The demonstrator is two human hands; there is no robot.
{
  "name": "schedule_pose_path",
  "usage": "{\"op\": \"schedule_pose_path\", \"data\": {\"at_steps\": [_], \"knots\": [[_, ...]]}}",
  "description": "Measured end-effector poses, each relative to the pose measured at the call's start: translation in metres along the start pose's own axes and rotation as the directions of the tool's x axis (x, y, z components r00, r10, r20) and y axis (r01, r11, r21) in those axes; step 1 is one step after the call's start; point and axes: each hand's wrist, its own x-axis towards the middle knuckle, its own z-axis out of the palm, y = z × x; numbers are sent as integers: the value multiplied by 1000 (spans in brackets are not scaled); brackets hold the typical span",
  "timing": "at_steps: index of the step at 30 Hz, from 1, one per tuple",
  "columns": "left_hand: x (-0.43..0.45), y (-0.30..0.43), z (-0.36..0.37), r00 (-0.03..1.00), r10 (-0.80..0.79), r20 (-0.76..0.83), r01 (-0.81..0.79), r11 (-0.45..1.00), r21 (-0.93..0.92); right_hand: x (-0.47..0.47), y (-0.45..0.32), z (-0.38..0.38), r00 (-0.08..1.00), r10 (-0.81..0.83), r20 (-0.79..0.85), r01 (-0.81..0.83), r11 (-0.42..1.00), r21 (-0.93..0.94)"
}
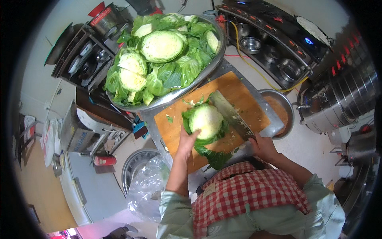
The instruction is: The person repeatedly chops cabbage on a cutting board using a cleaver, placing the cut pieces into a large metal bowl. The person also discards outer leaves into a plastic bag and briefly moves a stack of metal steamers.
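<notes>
A pale green cabbage head [206,122] sits on a wooden cutting board [167,128], with darker outer leaves spread beneath it. My left hand [188,140] grips its near left side, the thumb pressed on the pale surface. In my right hand [264,146] is the handle of a broad-bladed cleaver [229,112]. The blade lies along the cabbage's right side, its tip pointing away from me. A loose dark green leaf [216,156] hangs at the board's near edge. Small leaf scraps are scattered over the wood.
Beyond the board, a large metal basin [219,58] is heaped with cut cabbages [162,46] and leaves. A steel bowl [291,116] stands at the right, a plastic bag [149,185] at the lower left. A yellow hose [253,67] runs below the gas stove [268,27].
</notes>
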Motion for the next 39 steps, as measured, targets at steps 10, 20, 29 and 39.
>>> {"op": "schedule_pose_path", "data": {"at_steps": [10,20,29,39], "knots": [[-68,-37,2,950,300,-87,-241,881,407,6,-92,-53,957,-157,-243,210,954,212],[-75,-40,25,924,295,-244,-223,933,281,43,-79,57,943,-146,298,187,976,-113],[-53,105,-26,628,625,-463,-560,777,289,-2,-30,-11,981,-50,189,55,998,-21],[158,329,-51,238,971,1,-187,45,981,-23,-11,-24,982,146,123,-163,978,134]]}}
